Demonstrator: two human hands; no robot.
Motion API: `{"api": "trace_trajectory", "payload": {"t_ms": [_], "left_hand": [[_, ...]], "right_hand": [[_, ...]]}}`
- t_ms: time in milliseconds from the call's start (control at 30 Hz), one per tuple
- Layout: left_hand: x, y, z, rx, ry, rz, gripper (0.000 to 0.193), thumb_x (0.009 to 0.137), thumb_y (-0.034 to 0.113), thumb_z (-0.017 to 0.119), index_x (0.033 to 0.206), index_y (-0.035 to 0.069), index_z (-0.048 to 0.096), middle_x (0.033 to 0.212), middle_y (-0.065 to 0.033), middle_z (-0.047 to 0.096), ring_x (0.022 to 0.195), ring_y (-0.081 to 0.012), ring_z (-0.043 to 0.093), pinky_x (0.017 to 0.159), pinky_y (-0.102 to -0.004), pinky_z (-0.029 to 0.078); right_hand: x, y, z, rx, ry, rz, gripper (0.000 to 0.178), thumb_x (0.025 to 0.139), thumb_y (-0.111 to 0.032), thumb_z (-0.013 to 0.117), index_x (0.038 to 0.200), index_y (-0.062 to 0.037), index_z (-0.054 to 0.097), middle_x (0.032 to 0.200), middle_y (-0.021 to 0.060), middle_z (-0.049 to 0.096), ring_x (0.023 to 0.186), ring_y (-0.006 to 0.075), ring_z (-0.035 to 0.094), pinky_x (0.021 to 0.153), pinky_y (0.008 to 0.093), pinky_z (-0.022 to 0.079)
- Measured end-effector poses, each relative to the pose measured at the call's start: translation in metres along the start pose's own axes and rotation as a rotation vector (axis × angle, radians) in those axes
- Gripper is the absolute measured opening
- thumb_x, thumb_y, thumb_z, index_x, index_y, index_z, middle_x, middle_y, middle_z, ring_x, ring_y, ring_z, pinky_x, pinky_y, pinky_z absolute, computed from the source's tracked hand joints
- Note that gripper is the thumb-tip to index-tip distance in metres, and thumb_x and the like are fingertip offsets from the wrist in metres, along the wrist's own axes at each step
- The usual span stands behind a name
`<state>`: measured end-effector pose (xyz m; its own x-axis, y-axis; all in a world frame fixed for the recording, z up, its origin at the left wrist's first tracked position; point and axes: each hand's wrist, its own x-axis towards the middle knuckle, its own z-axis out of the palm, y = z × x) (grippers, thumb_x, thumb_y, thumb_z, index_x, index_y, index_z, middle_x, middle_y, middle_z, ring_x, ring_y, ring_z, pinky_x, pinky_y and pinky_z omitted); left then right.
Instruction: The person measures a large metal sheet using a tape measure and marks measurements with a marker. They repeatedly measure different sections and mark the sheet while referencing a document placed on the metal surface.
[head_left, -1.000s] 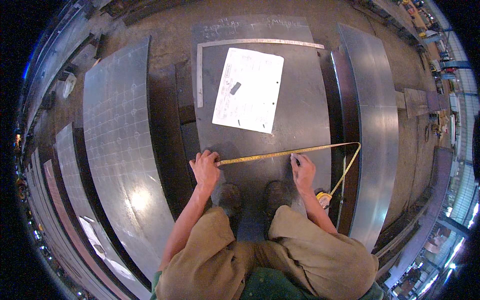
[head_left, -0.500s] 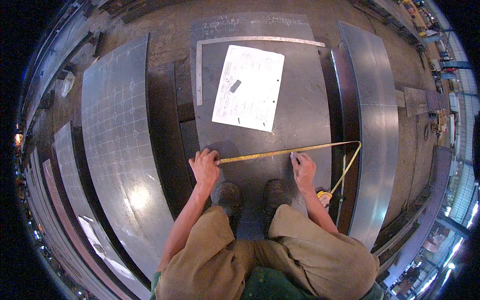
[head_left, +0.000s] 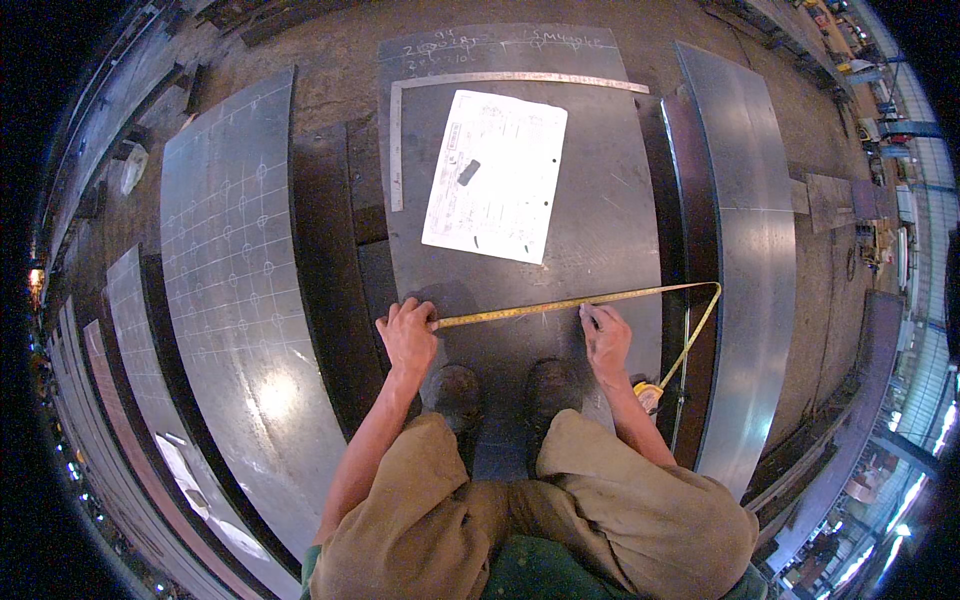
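Note:
A yellow tape measure stretches across the dark steel plate on which I crouch. At the plate's left edge my left hand is closed on the end of the tape. My right hand has its fingers pinched together just at the tape's near edge; whatever small thing they hold is hidden. Past the plate's right edge the tape bends sharply back to its yellow case, which lies beside my right forearm. My two dark shoes stand on the plate between my hands.
Ahead lie a white paper sheet with a small dark block on it and a metal square. Chalk writing marks the plate's far end. A plate with chalked grid lines stands left, another steel plate right, with dark gaps between.

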<state>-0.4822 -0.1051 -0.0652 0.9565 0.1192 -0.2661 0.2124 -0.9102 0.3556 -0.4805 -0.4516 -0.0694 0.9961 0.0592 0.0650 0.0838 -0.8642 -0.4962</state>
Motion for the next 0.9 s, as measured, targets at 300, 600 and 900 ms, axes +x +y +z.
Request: {"api": "trace_trajectory", "payload": {"t_ms": [300,600,900], "left_hand": [[0.000,0.002,-0.002,0.024,-0.028,-0.024,0.010,0.082,0.014,0.076,0.091,0.016,0.072,0.095,-0.0018,0.063,0.103,-0.0278,0.060,0.088,-0.0518,0.042],[0.000,0.001,0.000,0.017,-0.018,-0.016,0.015,0.082,0.013,0.076,0.097,0.016,0.075,0.097,-0.0016,0.064,0.104,-0.0276,0.060,0.090,-0.0522,0.042],[-0.002,-0.003,0.011,0.060,0.096,0.039,0.013,0.080,0.013,0.075,0.093,0.015,0.073,0.097,-0.0013,0.064,0.104,-0.0284,0.060,0.089,-0.0549,0.044]], "right_hand": [[-0.002,-0.003,0.004,-0.116,-0.059,-0.015,0.018,0.089,-0.009,0.069,0.105,-0.0020,0.073,0.095,0.0164,0.068,0.086,0.0363,0.067,0.075,0.0432,0.055],[0.014,-0.014,-0.023,-0.522,-0.720,0.009,0.010,0.074,-0.008,0.069,0.078,0.0003,0.072,0.083,0.0217,0.071,0.076,0.0429,0.069,0.068,0.0484,0.056],[-0.016,-0.002,-0.069,-0.416,-0.853,-0.054,0.014,0.068,-0.010,0.071,0.081,-0.0069,0.073,0.084,0.0204,0.072,0.079,0.0394,0.071,0.067,0.0487,0.055]]}}
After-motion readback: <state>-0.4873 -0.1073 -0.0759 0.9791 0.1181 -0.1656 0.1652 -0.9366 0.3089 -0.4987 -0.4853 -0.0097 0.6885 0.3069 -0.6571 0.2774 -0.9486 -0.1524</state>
